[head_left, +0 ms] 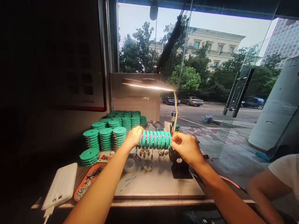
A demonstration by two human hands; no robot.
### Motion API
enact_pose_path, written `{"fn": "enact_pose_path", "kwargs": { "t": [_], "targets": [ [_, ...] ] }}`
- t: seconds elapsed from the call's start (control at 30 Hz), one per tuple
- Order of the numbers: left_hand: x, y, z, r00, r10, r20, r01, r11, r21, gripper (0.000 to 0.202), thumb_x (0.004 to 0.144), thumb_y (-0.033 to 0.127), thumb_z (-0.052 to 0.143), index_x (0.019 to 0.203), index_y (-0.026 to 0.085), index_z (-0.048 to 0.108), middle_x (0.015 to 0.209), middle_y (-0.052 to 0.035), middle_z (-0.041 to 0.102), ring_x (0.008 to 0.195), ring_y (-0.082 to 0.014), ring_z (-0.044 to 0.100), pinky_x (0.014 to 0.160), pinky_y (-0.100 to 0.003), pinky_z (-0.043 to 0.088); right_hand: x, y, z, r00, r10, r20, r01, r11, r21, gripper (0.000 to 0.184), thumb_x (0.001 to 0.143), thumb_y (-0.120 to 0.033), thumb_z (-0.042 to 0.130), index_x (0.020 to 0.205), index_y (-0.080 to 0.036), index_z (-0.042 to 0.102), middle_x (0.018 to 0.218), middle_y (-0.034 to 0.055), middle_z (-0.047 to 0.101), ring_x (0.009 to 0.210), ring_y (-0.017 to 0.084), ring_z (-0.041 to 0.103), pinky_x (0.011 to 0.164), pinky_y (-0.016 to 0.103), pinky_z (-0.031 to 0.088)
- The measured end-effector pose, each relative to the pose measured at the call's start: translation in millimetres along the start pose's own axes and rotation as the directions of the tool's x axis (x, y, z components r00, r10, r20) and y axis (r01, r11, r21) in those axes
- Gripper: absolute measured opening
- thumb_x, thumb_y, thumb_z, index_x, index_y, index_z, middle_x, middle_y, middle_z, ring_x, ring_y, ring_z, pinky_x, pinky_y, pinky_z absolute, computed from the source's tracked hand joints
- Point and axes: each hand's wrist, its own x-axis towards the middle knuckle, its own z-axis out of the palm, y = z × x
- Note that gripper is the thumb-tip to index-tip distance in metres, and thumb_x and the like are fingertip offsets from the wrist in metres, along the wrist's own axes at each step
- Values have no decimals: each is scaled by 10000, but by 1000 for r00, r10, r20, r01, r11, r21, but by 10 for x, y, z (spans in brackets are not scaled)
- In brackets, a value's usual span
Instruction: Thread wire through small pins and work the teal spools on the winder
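A row of green spools [153,140] lies sideways above the table, with thin cords and small metal pieces hanging below it. My left hand [135,136] is closed around the left end of this row. At its right end, my right hand [187,147] has thumb and forefinger pinched together; what they hold is too small to make out. Just below my right hand stands a dark metal stand [179,168] with a round opening. Under the spools sit a small bowl of tiny metal parts [148,165] and a translucent round container [129,165].
Stacked green spools [106,137] fill the back left. An orange tray [76,195] of small parts and a white power bank [61,185] lie left. A lit lamp [176,109] rises behind. A thin tool [128,183] lies in front. Another person's arm [268,189] shows right.
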Motion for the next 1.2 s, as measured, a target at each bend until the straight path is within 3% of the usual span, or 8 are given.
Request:
{"fn": "enact_pose_path", "kwargs": {
  "t": [0.2,0.33,0.47,0.67,0.9,0.97,1.1,1.2],
  "targets": [
    [-1,14,-3,1000,-9,18,9,1000,9,225,818,304,438,837,123,570,862,-36,601,840,-159,558,765,-379,439,-87,47,-21,988,-128,89,133,990,-48,188,663,-136,466,678,-184,646,680,24,669,651,170,610,624,265,429],
    [0,23,-15,998,3,55,-5,999,33,213,815,294,447,861,124,567,914,-46,596,877,-164,551,786,-391,432,-219,66,-40,980,-199,5,199,980,-19,229,697,-146,430,786,-183,638,770,31,674,694,170,616,648,268,445],
    [22,-4,-8,995,7,103,-15,997,78,216,811,293,454,901,127,559,949,-52,586,892,-171,546,784,-395,436,-223,86,-108,988,-124,-87,127,991,28,184,690,-166,458,779,-188,617,687,10,657,591,147,599,570,245,444],
    [137,-18,-60,970,6,244,-53,981,187,255,804,295,465,998,141,525,1017,-63,556,886,-178,543,756,-388,454,-98,170,-6,968,-245,43,240,966,98,244,676,-179,526,908,-165,599,851,44,650,745,163,604,675,266,460],
    [203,13,-110,928,-9,371,-100,956,275,267,804,292,466,1024,148,513,1039,-67,545,888,-179,541,753,-388,457,-40,97,68,955,-293,36,295,950,-103,167,754,-188,449,648,-177,578,622,19,621,597,165,590,569,256,401],
    [211,4,-104,926,-16,377,-97,955,280,273,804,292,466,1033,151,507,1048,-68,540,889,-179,540,750,-387,459,-41,79,40,950,-310,45,313,939,-141,161,756,-166,432,689,-178,578,623,18,617,603,169,589,560,255,388],
    [236,-16,-96,933,-26,358,-75,961,265,287,803,296,468,1050,153,498,1056,-68,534,882,-181,542,737,-381,465,-16,2,-17,924,-382,-5,382,924,-12,133,766,-172,443,781,-168,575,748,37,605,711,158,566,641,249,398],
    [224,-18,-98,948,-24,317,-57,968,243,283,804,295,466,1046,154,500,1051,-68,537,876,-177,544,734,-377,466,35,-146,16,893,-447,56,449,893,-22,103,756,-183,475,753,-176,577,772,40,573,758,166,525,676,261,385]
  ]
}}
